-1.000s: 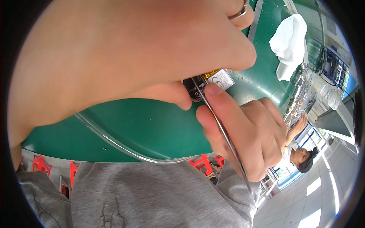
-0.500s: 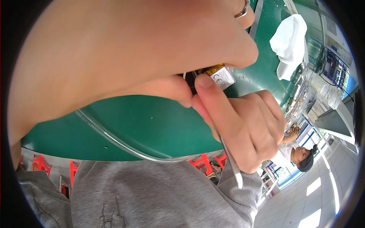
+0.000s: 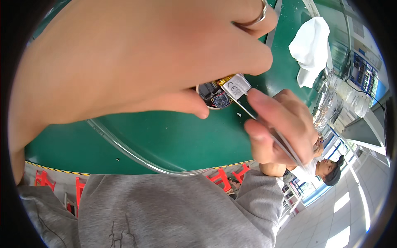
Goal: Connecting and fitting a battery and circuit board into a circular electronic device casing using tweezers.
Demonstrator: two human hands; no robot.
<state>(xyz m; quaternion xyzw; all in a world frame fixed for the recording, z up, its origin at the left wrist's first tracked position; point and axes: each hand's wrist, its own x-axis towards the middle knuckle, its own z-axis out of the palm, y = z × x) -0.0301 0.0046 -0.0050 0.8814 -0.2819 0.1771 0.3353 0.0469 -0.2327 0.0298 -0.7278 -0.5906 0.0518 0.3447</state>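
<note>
My left hand (image 3: pixel 165 58), with a ring on one finger, is closed around a small round electronic device. Its circuit board (image 3: pixel 220 100) shows between thumb and fingers, black parts on the left and a bluish module below. A silver battery pouch (image 3: pixel 237 87) with a strip of amber tape sits at the device's upper right. In my right hand (image 3: pixel 285 128) is a pair of thin metal tweezers (image 3: pixel 247 108), pinched between thumb and fingers. The tips reach the battery's lower edge; whether they grip it I cannot tell. My left palm and fingertips hide the rest of the device.
Beneath my hands lies a green work surface (image 3: pixel 136 128). A clear tube (image 3: pixel 124 149) curves along its near edge. At the far right are a white cloth (image 3: pixel 312 43) and clear plastic bags (image 3: pixel 351 97). A person in a dark cap (image 3: pixel 331 171) is beyond; red stools (image 3: pixel 221 177) stand below.
My right thumb has come off the device and the hand has moved right. Its tweezers now point at the battery, and more of the circuit board shows.
</note>
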